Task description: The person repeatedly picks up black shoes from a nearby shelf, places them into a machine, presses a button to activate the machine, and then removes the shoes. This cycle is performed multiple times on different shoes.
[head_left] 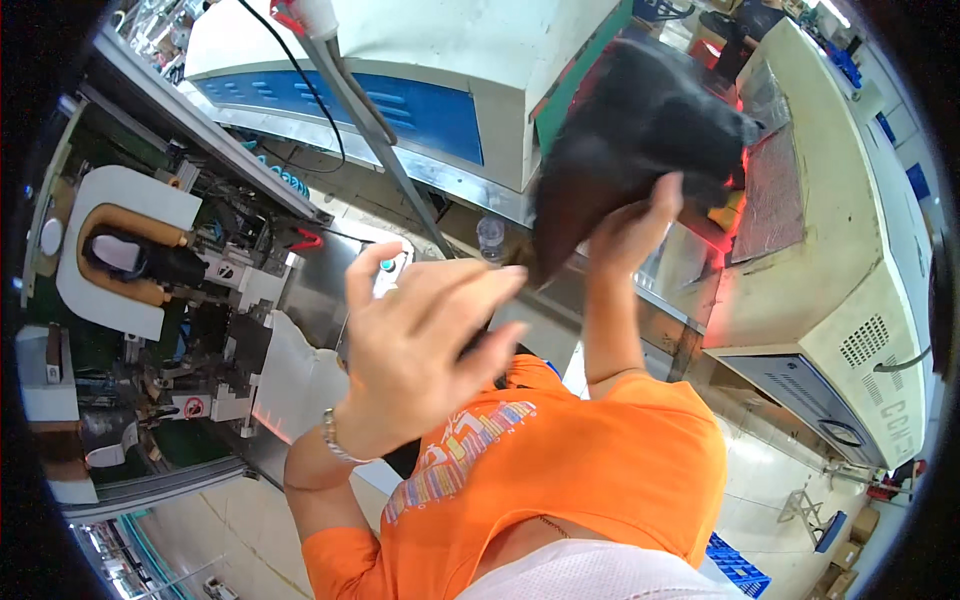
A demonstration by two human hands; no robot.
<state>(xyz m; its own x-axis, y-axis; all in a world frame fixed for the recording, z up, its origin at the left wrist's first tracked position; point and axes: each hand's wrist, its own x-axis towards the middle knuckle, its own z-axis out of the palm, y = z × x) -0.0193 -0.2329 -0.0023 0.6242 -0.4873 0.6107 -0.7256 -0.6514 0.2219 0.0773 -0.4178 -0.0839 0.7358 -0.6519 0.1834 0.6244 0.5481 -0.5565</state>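
Two bare hands are showing, both belonging to one person wearing one orange shirt (600, 450). The right hand (635, 225) is holding one large dark piece (640, 120); one digit is pointing up against it, while the rest of the grip is hidden. The piece is blurring, so its exact kind cannot be told. It is hanging between two cream machines: one (420, 115) with a blue vented panel at the top, and one (840, 290) at the right, beside a red glow.

The left hand (420, 325) is hovering with its fingers spread and slightly bent, holding nothing visible. Its fingertips are pointing toward the piece's lower corner; whether they are touching cannot be told. One bracelet (332, 440) is circling that wrist.

A third machine (175, 268), dark and silver, is filling the left side, with one brown U-shaped pad (100, 222) showing. One metal pole (390, 160) is slanting down toward one clear container (490, 237). One blue crate (738, 567) is sitting at lower right.
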